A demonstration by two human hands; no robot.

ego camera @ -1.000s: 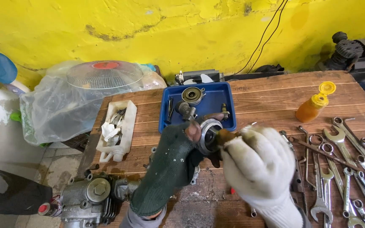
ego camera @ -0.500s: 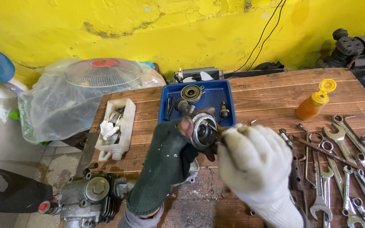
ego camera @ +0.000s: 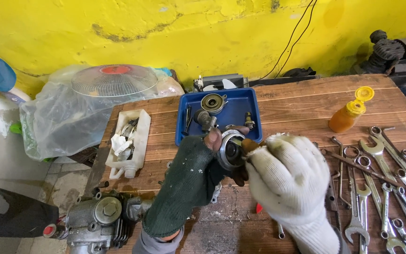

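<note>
My left hand (ego camera: pixel 189 178), in a dark green fingerless glove, grips a round metal housing part (ego camera: pixel 230 149) above the wooden bench (ego camera: pixel 297 108). My right hand (ego camera: pixel 287 176), in a white knit glove, presses its fingertips against the open face of that part; what they pinch is too small to tell. Just behind the hands lies a blue tray (ego camera: pixel 254 106) with a round metal cover (ego camera: pixel 212 102) and small bolts in it.
Several wrenches (ego camera: pixel 377 178) are spread over the bench's right side, behind them an orange squeeze bottle (ego camera: pixel 348 116) with a yellow cap. A white plastic container (ego camera: pixel 128 141) lies left. An engine block (ego camera: pixel 97 218) sits at the front left, a bagged fan (ego camera: pixel 95 101) behind it.
The round part has been turned in my left hand, from edge-on to face-on and back to an angle. My right hand's fingers shifted slightly against it.
</note>
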